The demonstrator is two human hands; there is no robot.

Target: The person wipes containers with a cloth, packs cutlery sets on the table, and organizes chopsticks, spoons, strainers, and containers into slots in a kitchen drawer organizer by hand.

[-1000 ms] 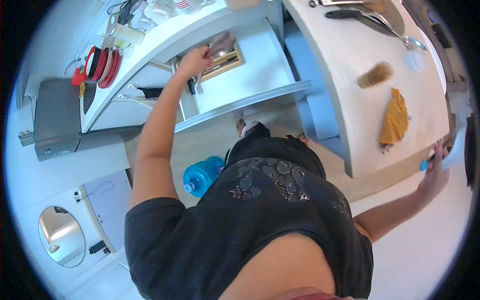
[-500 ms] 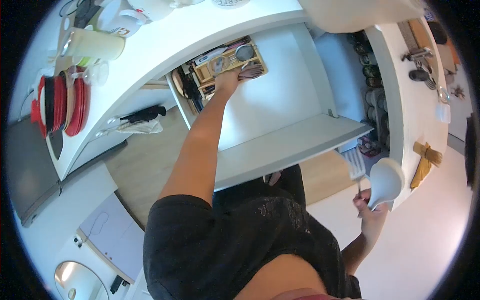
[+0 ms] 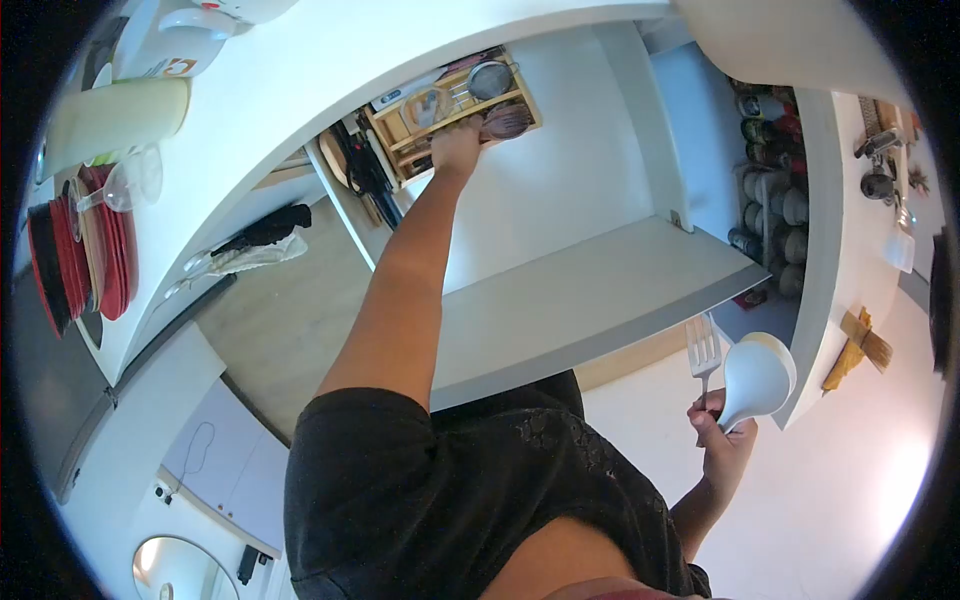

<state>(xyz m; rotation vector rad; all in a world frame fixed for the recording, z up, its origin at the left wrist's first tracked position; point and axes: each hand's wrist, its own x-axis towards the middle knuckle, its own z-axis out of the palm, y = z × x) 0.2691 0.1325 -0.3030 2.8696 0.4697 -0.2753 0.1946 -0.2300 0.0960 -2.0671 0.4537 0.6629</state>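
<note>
My left hand (image 3: 457, 148) reaches down into the open drawer (image 3: 560, 150), at the near edge of a wooden cutlery tray (image 3: 409, 145). Its fingers dip among the tray's compartments and are partly hidden, so their grip does not show. Just right of them lies a reddish-brown bundle of utensils (image 3: 506, 122). A round mesh strainer (image 3: 489, 80) rests behind it in the tray. Out at the right, my right hand (image 3: 722, 437) is closed around the handles of a fork (image 3: 704, 347) and a white ladle (image 3: 757, 380), both pointing up.
Red and black plates (image 3: 90, 245) stand upright on the white counter (image 3: 235, 110) at left, near a wine glass (image 3: 135, 182) and a pale cylinder (image 3: 120, 118). Several jars (image 3: 770, 200) fill a shelf right of the drawer. A brush (image 3: 867, 340) lies on the right-hand counter.
My left hand has shifted slightly within the tray area. My right hand has moved a little left with the fork and ladle, whose bowl now faces more toward me. The view has shifted.
</note>
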